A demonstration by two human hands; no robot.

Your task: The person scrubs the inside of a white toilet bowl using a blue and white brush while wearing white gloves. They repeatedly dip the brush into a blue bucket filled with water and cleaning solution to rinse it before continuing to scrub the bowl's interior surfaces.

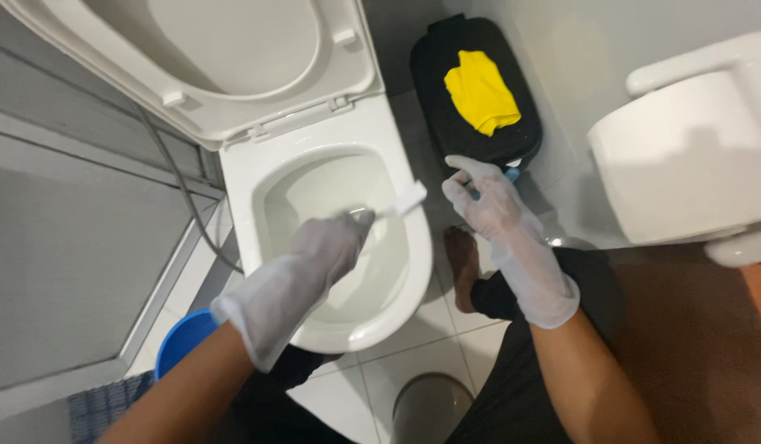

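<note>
over the toilet bowl (pixel 257 177) our gloved left hand (pixel 315 259) grips a white brush (pixel 401 201); right of the bowl, our right hand (pixel 491 201) pinches a small blue thing (pixel 510 173).

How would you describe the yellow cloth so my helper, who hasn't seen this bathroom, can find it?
Start at the white ceramic toilet with its lid raised. Just to its right on the floor stands a black rounded bin. The crumpled yellow cloth lies on the bin's lid, the only bright yellow thing there.
</note>
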